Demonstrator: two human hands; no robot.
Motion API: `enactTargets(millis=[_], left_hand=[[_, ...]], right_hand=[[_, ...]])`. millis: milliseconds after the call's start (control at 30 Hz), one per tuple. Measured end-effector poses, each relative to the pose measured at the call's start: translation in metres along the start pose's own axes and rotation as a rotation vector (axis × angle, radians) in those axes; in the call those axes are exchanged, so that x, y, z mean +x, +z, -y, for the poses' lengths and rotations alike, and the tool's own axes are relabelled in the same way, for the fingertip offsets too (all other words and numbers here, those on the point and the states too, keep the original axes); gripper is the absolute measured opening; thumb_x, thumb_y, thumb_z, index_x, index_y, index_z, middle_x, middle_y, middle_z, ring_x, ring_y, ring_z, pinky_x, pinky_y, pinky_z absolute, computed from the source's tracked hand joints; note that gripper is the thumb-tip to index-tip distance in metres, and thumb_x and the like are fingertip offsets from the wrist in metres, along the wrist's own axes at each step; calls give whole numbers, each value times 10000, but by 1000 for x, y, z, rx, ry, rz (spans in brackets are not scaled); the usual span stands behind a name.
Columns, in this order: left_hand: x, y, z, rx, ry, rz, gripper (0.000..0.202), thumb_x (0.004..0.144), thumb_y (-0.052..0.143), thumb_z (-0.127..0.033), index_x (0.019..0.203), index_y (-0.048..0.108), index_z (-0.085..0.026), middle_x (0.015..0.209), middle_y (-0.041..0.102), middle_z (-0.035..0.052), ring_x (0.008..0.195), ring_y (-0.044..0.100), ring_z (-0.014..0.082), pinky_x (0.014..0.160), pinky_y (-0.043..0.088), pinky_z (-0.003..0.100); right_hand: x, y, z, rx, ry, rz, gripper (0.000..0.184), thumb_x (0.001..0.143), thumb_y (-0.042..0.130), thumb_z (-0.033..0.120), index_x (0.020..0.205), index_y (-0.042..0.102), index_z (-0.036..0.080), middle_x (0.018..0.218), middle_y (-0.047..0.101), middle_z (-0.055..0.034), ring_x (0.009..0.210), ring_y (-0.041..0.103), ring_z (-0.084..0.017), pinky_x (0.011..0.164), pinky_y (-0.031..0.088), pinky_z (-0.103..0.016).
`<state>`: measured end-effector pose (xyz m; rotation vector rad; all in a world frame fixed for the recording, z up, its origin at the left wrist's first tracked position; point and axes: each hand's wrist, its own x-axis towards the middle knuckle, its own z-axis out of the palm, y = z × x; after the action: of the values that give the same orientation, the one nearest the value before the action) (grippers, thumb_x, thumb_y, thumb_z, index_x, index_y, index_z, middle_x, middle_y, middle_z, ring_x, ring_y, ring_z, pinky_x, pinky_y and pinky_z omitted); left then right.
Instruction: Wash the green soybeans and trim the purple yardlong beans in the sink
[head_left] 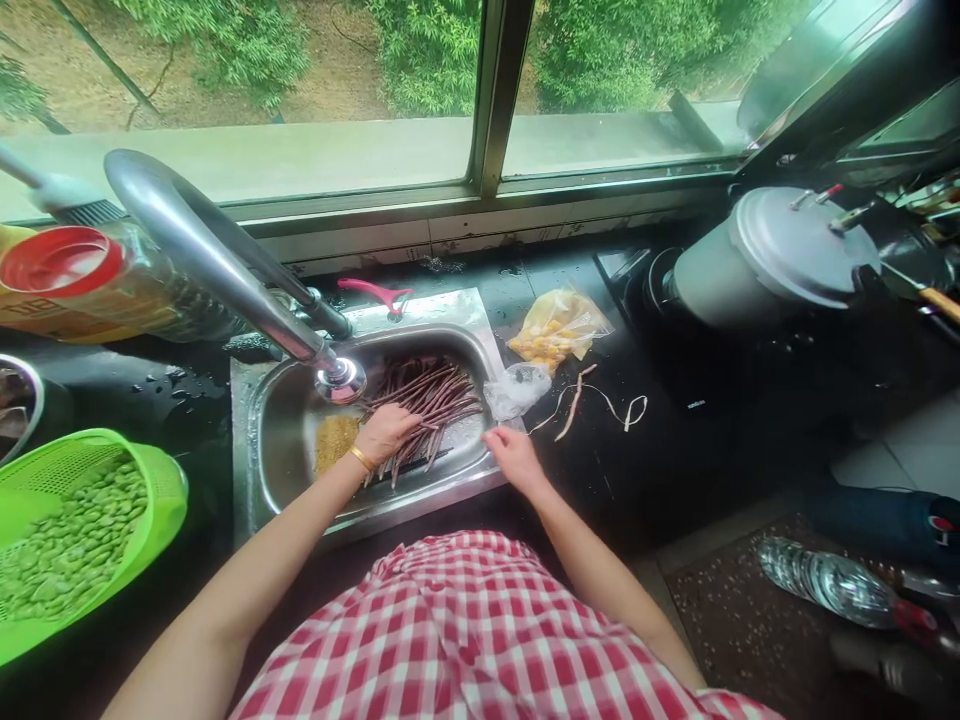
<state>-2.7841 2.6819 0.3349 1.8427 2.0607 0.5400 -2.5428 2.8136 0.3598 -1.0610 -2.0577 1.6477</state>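
Kitchen sink — left hand on purple beans, right hand at rim.

Your beans are long, thin, dark purple pods. They lie flat in a loose bundle in the right half of the sink, running near-left to far-right, with the near ends fanned out.

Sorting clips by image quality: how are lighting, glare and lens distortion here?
Head view: soft daylight from the window, no hard shadows. Head view: wide-lens bending curves the sill and swells the faucet, which carries a glare streak. Head view: beans, left hand and right hand are sharp, while the black counter at right is dim.
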Motion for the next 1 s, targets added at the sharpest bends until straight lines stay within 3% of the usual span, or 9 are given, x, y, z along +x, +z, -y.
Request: enactTargets(millis=[133,233,333,467,633,700,767,867,1000], left_hand=[[4,-26,-51,-21,92,-96,265,847,467,-340,1014,661,-271,663,513,44,644,430,152,689,345,284],[-2,-41,-78,63,111,-133,256,849,474,-320,1015,666,-289,668,524,48,655,426,157,693,322,299],[-11,-46,-97,80,121,-151,249,838,501,-342,1020,663,-291,792,594,66,754,471,175,740,310,319],[-23,-43,-115,10,84,-162,236,843,496,-355,971,668,-256,831,628,67,796,498,179,776,309,326],[-40,-35,-133,-54,24,-160,208,833,506,-352,838,667,-221,787,633,67,769,517,178,794,330,327],[-46,-31,-139,-108,-45,-200,190,815,529,-345,881,655,-218,876,647,73,841,536,197,819,337,336],[-51,-27,-145,-203,-144,-270,192,802,540,-339,909,643,-217,908,650,68,863,547,202,819,358,330],[-57,-27,-148,-378,-221,-348,176,804,531,-328,872,648,-216,843,646,51,786,557,179,772,397,291],[-65,-44,-143,-350,-138,-244,188,808,527,-331,883,670,-235,839,639,45,777,553,170,764,396,266]], right_hand=[[8,24,21,190,131,233,309,773,491,410,646,624,162,504,493,26,451,405,-84,454,293,-219],[4,23,36,351,234,378,295,732,535,429,639,601,157,501,485,35,401,351,-61,409,237,-211],[-6,18,46,402,210,446,251,686,586,399,651,597,151,492,474,45,400,336,-53,408,220,-205],[-19,15,51,336,97,444,265,724,541,402,669,611,152,511,483,41,437,352,-60,436,240,-207],[-28,16,52,16,-219,338,262,739,510,297,522,560,158,488,440,42,520,378,-76,502,259,-211],[-30,20,53,43,-214,301,242,725,499,262,513,554,159,485,440,41,518,385,-78,501,266,-209],[-32,24,54,157,-99,299,213,713,497,266,543,569,158,490,466,37,479,383,-75,472,269,-208],[-36,27,58,292,36,388,247,731,483,341,614,592,152,501,494,31,416,350,-66,429,257,-210],[-41,28,63,85,-222,353,243,731,524,351,623,610,150,548,515,26,512,399,-73,492,287,-205]])
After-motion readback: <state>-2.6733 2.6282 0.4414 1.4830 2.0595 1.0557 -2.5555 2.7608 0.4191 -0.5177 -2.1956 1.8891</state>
